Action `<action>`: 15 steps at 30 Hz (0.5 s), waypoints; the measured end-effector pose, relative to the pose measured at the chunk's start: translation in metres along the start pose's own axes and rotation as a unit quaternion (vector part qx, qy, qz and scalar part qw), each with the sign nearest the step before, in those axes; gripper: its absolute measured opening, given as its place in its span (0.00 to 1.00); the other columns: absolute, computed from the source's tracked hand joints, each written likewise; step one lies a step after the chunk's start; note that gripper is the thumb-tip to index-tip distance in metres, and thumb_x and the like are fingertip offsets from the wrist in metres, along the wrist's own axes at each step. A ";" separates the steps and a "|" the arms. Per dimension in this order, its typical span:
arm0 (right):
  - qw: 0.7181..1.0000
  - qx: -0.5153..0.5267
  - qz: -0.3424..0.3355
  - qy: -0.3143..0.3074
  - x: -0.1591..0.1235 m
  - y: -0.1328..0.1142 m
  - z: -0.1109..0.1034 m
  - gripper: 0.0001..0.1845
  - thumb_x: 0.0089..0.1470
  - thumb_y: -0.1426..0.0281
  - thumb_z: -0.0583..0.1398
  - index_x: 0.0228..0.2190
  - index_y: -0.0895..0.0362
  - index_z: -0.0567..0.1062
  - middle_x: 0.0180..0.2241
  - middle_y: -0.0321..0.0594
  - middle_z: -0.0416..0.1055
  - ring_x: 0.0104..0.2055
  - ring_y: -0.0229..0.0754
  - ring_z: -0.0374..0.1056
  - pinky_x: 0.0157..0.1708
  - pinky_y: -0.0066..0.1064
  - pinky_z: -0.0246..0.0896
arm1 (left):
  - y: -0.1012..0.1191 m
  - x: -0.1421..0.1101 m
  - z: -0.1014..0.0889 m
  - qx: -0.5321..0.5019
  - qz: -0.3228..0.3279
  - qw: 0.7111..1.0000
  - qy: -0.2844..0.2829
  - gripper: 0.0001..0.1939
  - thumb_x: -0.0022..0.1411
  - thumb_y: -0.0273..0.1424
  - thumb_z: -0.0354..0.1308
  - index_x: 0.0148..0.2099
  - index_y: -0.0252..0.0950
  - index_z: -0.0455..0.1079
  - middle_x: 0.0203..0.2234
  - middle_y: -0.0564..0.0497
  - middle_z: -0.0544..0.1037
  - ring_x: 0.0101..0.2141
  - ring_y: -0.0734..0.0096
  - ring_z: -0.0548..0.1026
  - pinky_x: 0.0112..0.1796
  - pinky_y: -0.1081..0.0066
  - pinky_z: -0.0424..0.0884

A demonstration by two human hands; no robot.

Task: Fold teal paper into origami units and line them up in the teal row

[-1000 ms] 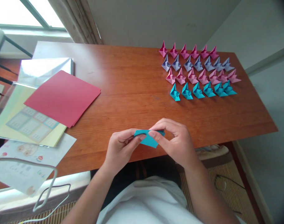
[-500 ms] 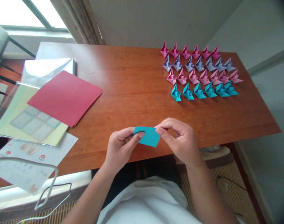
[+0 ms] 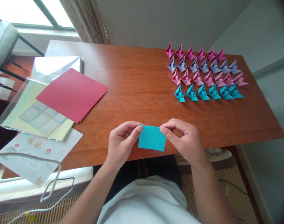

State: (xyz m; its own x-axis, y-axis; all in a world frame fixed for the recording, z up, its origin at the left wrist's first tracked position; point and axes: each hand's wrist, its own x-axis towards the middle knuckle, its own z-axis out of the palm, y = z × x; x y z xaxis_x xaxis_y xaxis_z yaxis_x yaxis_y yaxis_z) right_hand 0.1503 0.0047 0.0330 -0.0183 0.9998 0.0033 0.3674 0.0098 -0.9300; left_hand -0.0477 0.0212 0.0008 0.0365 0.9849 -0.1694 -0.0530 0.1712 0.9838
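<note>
A small turquoise sheet of origami paper (image 3: 152, 138), roughly square with a faint crease, is held up over the table's near edge. My left hand (image 3: 123, 141) pinches its upper left corner between thumb and fingers. At the upper right corner, my right hand (image 3: 185, 140) pinches it the same way. The paper's far side is hidden from me. Beyond my hands stand rows of folded paper pieces with pointed tips: turquoise ones (image 3: 203, 93) nearest, then pink ones (image 3: 208, 79), lilac ones (image 3: 204, 66) and magenta ones (image 3: 191, 53) at the back.
On the left of the wooden table (image 3: 132, 93) lie red paper sheets (image 3: 73, 95) over a clear packet of yellow paper (image 3: 18, 109). A printed white sheet (image 3: 69, 140) and a grey curved tube (image 3: 56, 177) are nearer me. A chair (image 3: 4, 43) stands beyond the left end.
The turquoise paper has turned from a tilted, mostly covered position to facing me broadly. My left fingers have shifted to its top corner, and my right hand has moved slightly right. The view has shifted left.
</note>
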 end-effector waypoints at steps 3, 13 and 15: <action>1.000 0.014 0.005 0.008 -0.001 0.002 0.002 0.09 0.61 0.64 0.64 0.30 0.53 0.79 0.31 0.37 0.76 0.35 0.41 0.72 0.36 0.33 0.67 | -0.001 -0.001 0.002 -0.007 0.001 1.000 0.009 0.12 0.59 0.40 0.70 0.34 0.35 0.79 0.27 0.51 0.81 0.27 0.73 0.75 0.28 0.77 0.71; 0.997 0.062 0.048 0.030 -0.006 0.011 0.011 0.08 0.59 0.62 0.66 0.32 0.54 0.79 0.30 0.36 0.77 0.32 0.40 0.73 0.33 0.31 0.69 | 0.005 0.003 0.006 -0.106 -0.038 0.994 -0.007 0.13 0.62 0.40 0.68 0.34 0.36 0.75 0.25 0.55 0.75 0.25 0.79 0.69 0.27 0.79 0.68; 0.994 0.069 0.049 0.066 -0.006 0.011 0.012 0.09 0.60 0.62 0.66 0.32 0.54 0.79 0.29 0.36 0.77 0.31 0.40 0.72 0.33 0.30 0.68 | 0.009 0.002 0.005 -0.087 -0.053 0.993 -0.052 0.14 0.61 0.41 0.69 0.33 0.35 0.75 0.25 0.55 0.76 0.25 0.79 0.72 0.28 0.79 0.70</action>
State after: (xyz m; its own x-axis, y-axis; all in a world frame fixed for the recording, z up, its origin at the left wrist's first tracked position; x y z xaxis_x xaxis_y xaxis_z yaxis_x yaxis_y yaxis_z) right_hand 0.1433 -0.0010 0.0180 0.1364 0.9894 -0.0507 0.2298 -0.0813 -0.9698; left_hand -0.0428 0.0250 0.0101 0.1533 0.9544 -0.2563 -0.2141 0.2853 0.9342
